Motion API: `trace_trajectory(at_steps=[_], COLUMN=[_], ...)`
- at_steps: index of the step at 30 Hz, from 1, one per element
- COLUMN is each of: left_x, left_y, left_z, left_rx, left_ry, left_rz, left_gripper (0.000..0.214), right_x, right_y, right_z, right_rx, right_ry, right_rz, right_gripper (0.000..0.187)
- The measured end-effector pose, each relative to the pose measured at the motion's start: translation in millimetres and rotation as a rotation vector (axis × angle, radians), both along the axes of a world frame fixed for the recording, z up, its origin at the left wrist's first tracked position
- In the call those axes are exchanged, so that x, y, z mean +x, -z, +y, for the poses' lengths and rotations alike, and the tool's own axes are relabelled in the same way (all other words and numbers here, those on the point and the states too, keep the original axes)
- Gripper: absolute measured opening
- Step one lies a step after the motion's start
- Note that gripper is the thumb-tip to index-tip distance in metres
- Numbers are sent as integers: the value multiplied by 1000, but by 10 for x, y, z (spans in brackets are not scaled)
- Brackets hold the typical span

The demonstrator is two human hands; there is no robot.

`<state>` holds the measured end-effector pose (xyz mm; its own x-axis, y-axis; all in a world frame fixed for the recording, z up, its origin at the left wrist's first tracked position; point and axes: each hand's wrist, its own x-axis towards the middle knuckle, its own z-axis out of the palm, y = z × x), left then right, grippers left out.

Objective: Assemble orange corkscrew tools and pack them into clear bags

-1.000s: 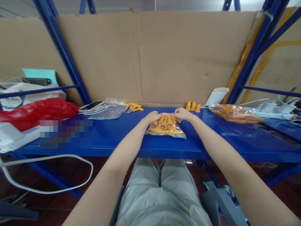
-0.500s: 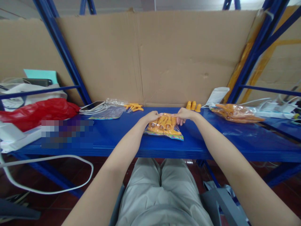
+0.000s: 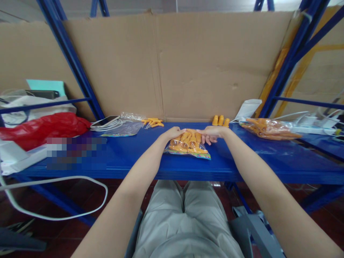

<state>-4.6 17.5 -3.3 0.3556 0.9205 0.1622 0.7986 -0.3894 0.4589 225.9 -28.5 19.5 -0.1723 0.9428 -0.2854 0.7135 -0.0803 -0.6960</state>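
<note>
A clear plastic bag of orange pieces (image 3: 188, 145) lies on the blue shelf (image 3: 134, 157) in front of me. My left hand (image 3: 173, 133) pinches the bag's far top edge on its left side. My right hand (image 3: 212, 132) is closed on the same edge at the right, fingers curled over it. Both hands meet near the bag's upper middle.
Loose orange pieces (image 3: 153, 123) and three upright orange caps (image 3: 220, 121) sit at the back. Another filled bag (image 3: 268, 129) lies right, an empty clear bag (image 3: 125, 127) and a phone with cable (image 3: 106, 121) left. A red bag (image 3: 40, 129) is far left. Cardboard (image 3: 188, 68) backs the shelf.
The bag has shifted slightly left and back. My right hand's fingers have curled further over the bag's top edge; my left hand stays put.
</note>
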Motion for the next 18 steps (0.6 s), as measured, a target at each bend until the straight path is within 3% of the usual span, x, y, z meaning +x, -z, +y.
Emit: trace_trajectory(at_steps=[2, 7, 11, 14, 18], left_x=[0, -1, 8, 24, 51], left_y=[-3, -17, -33, -43, -45], left_z=[-6, -26, -55, -85, -116], left_rx=[0, -12, -21, -35, -43], left_ry=[0, 16, 62, 103, 137], left_rz=[6, 18, 18, 22, 0], left_gripper=[56, 53, 52, 49, 49], right_x=[96, 320, 254, 101, -45], right_y=[18, 78, 109, 131, 166], right_z=[78, 317, 364, 306, 218], right_rx=[51, 346, 502, 511, 348], right_ry=[50, 124, 227, 161, 66], right_rz=[-20, -89, -40, 25, 97], right_gripper=[72, 64, 53, 50, 60])
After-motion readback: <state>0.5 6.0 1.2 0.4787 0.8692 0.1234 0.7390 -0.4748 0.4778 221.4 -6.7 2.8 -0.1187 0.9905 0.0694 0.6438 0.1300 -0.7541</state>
